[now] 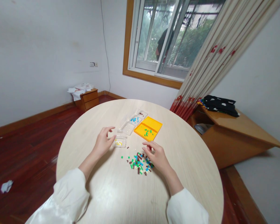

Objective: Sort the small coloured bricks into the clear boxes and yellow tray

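A heap of small coloured bricks [138, 163] in green, blue, brown and white lies on the round pale wooden table [121, 193]. My right hand [156, 157] rests at the heap's right edge, fingers curled over the pieces; what it holds is hidden. My left hand [103, 142] is beside a small clear box [119, 142] with yellow pieces in it, thumb touching its left end, fingers apart. Beyond stand a yellow tray [148, 128] with a few green and yellow bricks and a row of clear compartment boxes [133, 122].
A low wooden desk [238, 130] with dark folded cloth [220, 105] stands right of the table, under a striped curtain [214, 62]. A small wooden cabinet [88, 99] with papers sits by the far wall. Crumpled paper [6, 186] lies on the red floor.
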{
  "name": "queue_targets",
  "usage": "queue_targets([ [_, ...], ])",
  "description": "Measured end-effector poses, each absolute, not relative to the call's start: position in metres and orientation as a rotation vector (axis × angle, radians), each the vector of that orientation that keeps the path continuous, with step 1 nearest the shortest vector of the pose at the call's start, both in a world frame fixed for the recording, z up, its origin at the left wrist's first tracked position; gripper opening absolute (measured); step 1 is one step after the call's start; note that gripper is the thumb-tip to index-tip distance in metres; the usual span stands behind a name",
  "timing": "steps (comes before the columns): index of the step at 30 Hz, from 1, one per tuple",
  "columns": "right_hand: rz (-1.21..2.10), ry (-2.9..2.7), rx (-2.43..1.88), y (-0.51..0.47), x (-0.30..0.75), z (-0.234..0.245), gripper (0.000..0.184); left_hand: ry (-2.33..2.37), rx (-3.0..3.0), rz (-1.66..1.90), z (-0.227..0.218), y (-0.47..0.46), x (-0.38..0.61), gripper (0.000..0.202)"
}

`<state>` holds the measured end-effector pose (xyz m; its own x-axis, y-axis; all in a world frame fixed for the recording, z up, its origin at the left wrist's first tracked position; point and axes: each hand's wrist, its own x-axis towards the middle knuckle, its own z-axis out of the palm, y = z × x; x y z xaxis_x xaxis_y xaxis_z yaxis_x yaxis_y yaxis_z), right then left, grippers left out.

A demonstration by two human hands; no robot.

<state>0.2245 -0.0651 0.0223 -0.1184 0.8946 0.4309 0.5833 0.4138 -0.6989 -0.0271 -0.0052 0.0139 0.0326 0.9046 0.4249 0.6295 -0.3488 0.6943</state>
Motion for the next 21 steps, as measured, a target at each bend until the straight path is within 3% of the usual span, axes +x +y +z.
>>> queue_targets([
  [5,0.462,-1.834,-1.268,-0.065,0.222,0.02,0.016,1.407,2.02,1.205,0.0,0.014,-0.034,0.057],
  [13,0.447,-1.878,-1.257,-0.066,0.219,0.021,0.016,1.228,1.995,1.021,-0.008,0.018,-0.031,0.025],
  [21,0.417,-1.981,-1.279,-0.068,0.216,0.018,0.016,1.243,2.289,0.83,-0.009,0.008,-0.04,0.046],
])
